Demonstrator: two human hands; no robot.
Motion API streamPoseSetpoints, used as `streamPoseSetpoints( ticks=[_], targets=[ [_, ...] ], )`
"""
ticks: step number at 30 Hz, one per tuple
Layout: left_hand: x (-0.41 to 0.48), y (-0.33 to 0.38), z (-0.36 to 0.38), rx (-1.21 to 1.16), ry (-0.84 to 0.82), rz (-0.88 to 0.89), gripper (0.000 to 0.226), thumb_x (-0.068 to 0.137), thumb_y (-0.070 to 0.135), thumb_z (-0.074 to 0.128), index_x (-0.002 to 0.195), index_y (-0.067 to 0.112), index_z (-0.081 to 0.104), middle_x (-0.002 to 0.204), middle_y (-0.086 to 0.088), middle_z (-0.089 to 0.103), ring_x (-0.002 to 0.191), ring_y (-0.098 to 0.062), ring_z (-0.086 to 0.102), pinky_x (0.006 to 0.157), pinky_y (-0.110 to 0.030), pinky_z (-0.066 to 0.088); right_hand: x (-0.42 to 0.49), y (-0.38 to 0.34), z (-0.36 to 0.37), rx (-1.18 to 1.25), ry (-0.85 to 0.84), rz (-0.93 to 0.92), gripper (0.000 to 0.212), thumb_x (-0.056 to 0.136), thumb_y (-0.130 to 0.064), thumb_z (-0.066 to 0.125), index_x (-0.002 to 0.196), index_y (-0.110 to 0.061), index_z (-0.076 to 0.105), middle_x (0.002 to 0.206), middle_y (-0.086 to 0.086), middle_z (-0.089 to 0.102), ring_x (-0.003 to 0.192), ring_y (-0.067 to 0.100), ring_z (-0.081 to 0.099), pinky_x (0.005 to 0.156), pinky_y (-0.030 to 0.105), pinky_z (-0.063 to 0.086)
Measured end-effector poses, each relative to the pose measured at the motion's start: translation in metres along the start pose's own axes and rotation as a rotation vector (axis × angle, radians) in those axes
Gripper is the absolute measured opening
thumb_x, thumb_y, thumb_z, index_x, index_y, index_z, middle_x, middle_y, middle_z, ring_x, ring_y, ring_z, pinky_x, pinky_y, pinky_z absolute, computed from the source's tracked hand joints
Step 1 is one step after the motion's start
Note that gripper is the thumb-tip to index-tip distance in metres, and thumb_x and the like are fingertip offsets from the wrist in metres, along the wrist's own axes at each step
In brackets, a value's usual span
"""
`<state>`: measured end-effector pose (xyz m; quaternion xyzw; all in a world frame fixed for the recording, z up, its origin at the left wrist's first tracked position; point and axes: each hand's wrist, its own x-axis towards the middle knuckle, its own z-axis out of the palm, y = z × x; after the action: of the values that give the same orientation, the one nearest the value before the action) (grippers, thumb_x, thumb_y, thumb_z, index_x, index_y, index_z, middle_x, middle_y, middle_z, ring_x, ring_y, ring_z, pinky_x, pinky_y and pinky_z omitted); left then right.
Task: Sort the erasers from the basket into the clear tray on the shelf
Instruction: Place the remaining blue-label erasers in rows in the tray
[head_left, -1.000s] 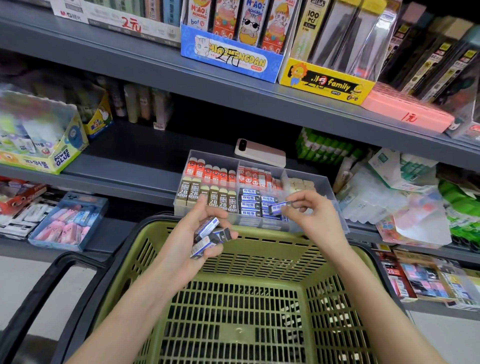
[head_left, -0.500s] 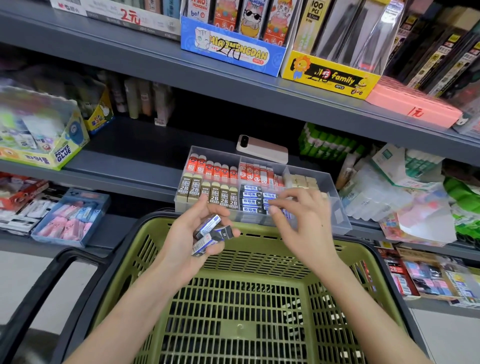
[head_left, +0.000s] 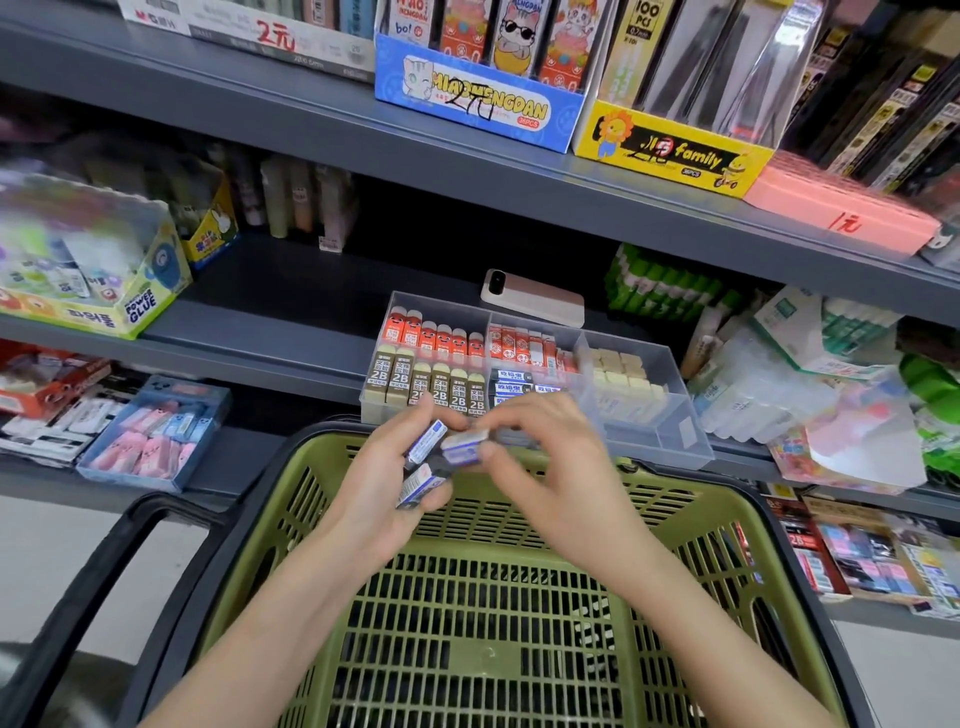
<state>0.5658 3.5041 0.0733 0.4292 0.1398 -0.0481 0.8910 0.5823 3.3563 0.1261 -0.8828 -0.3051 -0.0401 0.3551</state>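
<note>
Head view: my left hand is curled round a few blue-label erasers above the basket rim. My right hand pinches a single eraser from them. Clear tray just beyond. Risk: my pull loosens the rest and they fall into the basket.

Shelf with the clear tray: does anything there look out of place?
Yes. A pink phone lies flat just behind the clear tray, among stationery goods; it looks left there, not stock.

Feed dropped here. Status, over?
Left hand holds erasers. Right hand pinches one eraser beside them. Tray just beyond, nothing between.
</note>
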Motion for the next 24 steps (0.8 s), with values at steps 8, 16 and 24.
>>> streamPoseSetpoints(
  ticks=[8,16,24],
  targets=[
    [0.002,0.0,-0.003,-0.039,-0.085,0.038,0.015,0.074,0.014,0.058,0.075,0.004,0.07,0.066,-0.012,0.056,0.054,-0.018,0.048,0.035,-0.017,0.028,0.018,0.068,-0.049,0.19,0.375,0.377,0.013,0.085,-0.011,0.063,0.095,-0.019,0.062,0.08,-0.011,0.063,0.072,0.0,0.052,0.073,0.018,0.041],
    [0.003,0.002,-0.003,-0.19,-0.249,-0.043,0.045,0.055,-0.013,0.055,0.094,0.004,0.07,0.082,-0.012,0.059,0.074,-0.022,0.06,0.058,-0.026,0.05,0.031,0.093,-0.026,-0.082,0.127,0.365,0.022,0.082,-0.015,0.066,0.063,-0.027,0.064,0.068,-0.022,0.062,0.069,-0.008,0.056,0.062,0.012,0.039],
    [-0.001,0.004,0.003,-0.343,-0.319,-0.037,0.045,0.069,-0.023,0.048,0.105,0.0,0.063,0.107,-0.024,0.065,0.116,-0.045,0.056,0.095,-0.046,0.049,0.017,0.058,-0.021,-0.577,0.311,-0.012,0.017,0.085,-0.025,0.063,0.086,-0.013,0.075,0.086,0.004,0.067,0.085,0.029,0.054,0.075,0.033,0.034]
  ],
)
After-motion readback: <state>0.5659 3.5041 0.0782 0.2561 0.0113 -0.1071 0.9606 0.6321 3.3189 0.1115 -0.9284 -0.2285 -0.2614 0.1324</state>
